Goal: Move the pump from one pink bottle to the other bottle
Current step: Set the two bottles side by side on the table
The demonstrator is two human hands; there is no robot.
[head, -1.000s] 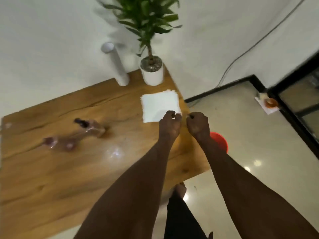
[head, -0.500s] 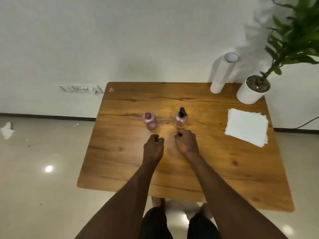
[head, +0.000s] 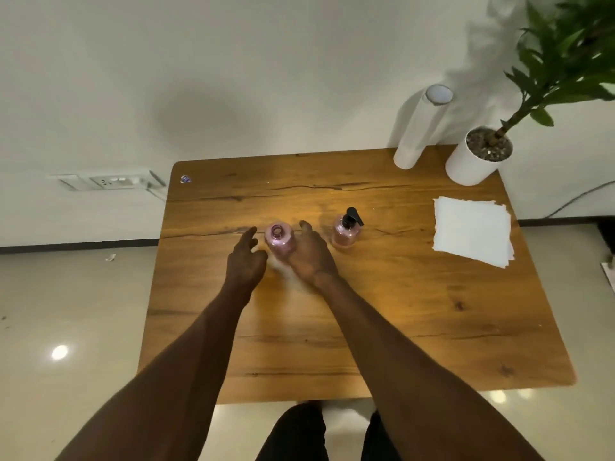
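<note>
Both hands, left hand point(head: 245, 261) and right hand point(head: 311, 254), flank the open pink bottle point(head: 281, 240), fingers spread, perhaps touching. The black pump point(head: 352, 217) looks light, rigid; grip its collar.

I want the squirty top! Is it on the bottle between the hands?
No, the black pump sits on the other pink bottle, right of both hands.

A: We see two pink bottles upright on the table, near each other. The open-necked bottle point(head: 280, 240) sits left, no cap.

B: Agreed. We have the black pump point(head: 352, 217) seated on the right bottle point(head: 345, 231), nozzle pointing right.
</note>
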